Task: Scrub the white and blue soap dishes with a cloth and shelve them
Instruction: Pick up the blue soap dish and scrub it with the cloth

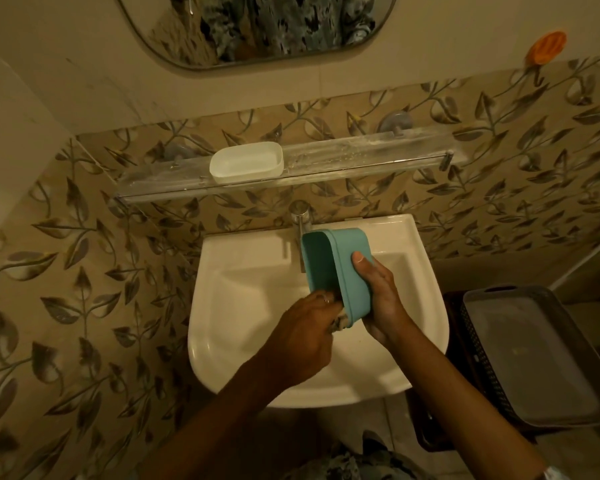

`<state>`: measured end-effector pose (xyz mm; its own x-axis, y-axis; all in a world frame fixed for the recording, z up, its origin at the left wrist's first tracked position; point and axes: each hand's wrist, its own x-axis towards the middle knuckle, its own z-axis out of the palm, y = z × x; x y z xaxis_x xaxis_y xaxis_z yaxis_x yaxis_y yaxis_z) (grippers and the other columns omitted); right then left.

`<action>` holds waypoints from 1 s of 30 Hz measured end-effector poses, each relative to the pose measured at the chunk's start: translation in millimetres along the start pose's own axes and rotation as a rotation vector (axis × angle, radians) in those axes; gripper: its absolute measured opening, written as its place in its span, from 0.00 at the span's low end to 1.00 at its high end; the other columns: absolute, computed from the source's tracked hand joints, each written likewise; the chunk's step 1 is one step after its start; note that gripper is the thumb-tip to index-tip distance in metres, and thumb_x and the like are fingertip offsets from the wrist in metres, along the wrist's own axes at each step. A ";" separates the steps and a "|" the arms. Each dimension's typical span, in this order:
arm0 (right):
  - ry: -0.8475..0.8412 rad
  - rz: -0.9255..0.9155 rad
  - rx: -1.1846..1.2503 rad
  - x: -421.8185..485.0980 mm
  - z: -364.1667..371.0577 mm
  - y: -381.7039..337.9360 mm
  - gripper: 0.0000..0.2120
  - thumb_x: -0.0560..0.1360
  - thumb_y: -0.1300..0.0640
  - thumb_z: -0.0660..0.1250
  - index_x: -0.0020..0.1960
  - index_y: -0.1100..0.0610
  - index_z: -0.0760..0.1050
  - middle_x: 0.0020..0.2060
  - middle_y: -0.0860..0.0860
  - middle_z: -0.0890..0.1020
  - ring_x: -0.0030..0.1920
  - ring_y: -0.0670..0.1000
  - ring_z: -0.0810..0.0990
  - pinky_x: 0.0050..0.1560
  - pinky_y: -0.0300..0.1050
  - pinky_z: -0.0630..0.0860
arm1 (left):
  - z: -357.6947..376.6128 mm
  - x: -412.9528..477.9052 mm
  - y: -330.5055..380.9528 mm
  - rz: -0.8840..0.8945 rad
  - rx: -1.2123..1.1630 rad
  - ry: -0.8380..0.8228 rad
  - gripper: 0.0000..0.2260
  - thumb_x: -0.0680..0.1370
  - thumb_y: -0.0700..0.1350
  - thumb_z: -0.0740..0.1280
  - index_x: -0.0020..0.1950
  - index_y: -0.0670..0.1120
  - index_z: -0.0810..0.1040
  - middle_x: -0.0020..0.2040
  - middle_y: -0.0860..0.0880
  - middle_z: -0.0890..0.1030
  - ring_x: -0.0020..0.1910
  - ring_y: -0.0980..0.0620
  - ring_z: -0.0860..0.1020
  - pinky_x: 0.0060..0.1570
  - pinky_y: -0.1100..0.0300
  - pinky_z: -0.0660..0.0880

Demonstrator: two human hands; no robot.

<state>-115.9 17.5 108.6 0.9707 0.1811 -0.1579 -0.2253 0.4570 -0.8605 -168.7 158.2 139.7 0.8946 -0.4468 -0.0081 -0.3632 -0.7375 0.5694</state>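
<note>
Standing on edge above the white sink [243, 289]: blue soap dish [343, 271], teal plastic, rounded corners, hollow facing left. Right hand [381, 299] grips its base, thumb on top. Left hand [302, 327] pinches a cloth [339, 322] against its lower rim. White soap dish [246, 162], oval, sits on the glass shelf [361, 152].

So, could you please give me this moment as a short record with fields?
blue soap dish: tilted on edge over the sink
right hand: holds the blue soap dish, thumb on its outer face
left hand: grips the cloth at the dish's lower end
white soap dish: upright on the glass shelf
stage: blue dish not yet shelved
</note>
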 end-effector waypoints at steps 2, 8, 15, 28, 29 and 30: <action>0.012 0.052 0.029 -4.1 2.1 2.4 0.18 0.69 0.43 0.69 0.53 0.52 0.81 0.46 0.55 0.84 0.46 0.53 0.83 0.45 0.47 0.81 | -3.0 3.8 -9.2 0.103 0.430 -0.060 0.24 0.77 0.37 0.62 0.73 0.48 0.65 0.74 0.48 0.66 0.73 0.48 0.62 0.61 0.54 0.66; 0.019 0.000 0.048 0.2 5.2 -4.3 0.22 0.64 0.40 0.70 0.54 0.51 0.80 0.46 0.54 0.84 0.46 0.52 0.83 0.45 0.48 0.81 | 0.6 -0.3 7.4 -0.064 0.117 0.087 0.27 0.75 0.34 0.62 0.74 0.47 0.63 0.72 0.46 0.68 0.72 0.48 0.65 0.67 0.55 0.66; 0.056 -0.147 0.018 -1.5 -5.7 12.6 0.23 0.66 0.40 0.72 0.55 0.52 0.78 0.49 0.57 0.81 0.49 0.57 0.79 0.48 0.52 0.78 | 6.3 4.1 42.5 -0.388 -0.628 0.098 0.22 0.77 0.36 0.61 0.66 0.58 0.68 0.61 0.52 0.75 0.54 0.59 0.77 0.47 0.68 0.77; -0.206 0.085 0.343 -10.4 -28.8 22.3 0.49 0.58 0.37 0.79 0.70 0.57 0.65 0.63 0.60 0.75 0.63 0.61 0.76 0.56 0.63 0.77 | -6.6 7.1 24.5 -0.163 0.139 0.191 0.16 0.78 0.41 0.64 0.65 0.51 0.73 0.61 0.52 0.77 0.59 0.52 0.74 0.57 0.61 0.72; -0.249 0.154 0.442 -11.4 -29.8 19.1 0.50 0.57 0.34 0.77 0.71 0.57 0.67 0.66 0.61 0.74 0.65 0.63 0.74 0.59 0.69 0.73 | -6.8 6.7 21.1 -0.096 0.235 0.157 0.17 0.78 0.40 0.63 0.66 0.52 0.73 0.62 0.53 0.76 0.60 0.53 0.72 0.57 0.62 0.70; -0.278 0.213 0.519 -12.5 -28.6 15.2 0.50 0.57 0.31 0.75 0.71 0.57 0.69 0.67 0.62 0.73 0.67 0.65 0.72 0.61 0.72 0.70 | -6.9 6.8 18.3 -0.048 0.288 0.116 0.18 0.78 0.40 0.63 0.66 0.53 0.72 0.64 0.54 0.75 0.61 0.53 0.71 0.56 0.63 0.70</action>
<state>-129.0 -2.8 83.7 0.8576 0.5028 -0.1078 -0.4904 0.7366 -0.4658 -167.5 145.2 155.7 0.9303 -0.3593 0.0742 -0.3638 -0.8768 0.3146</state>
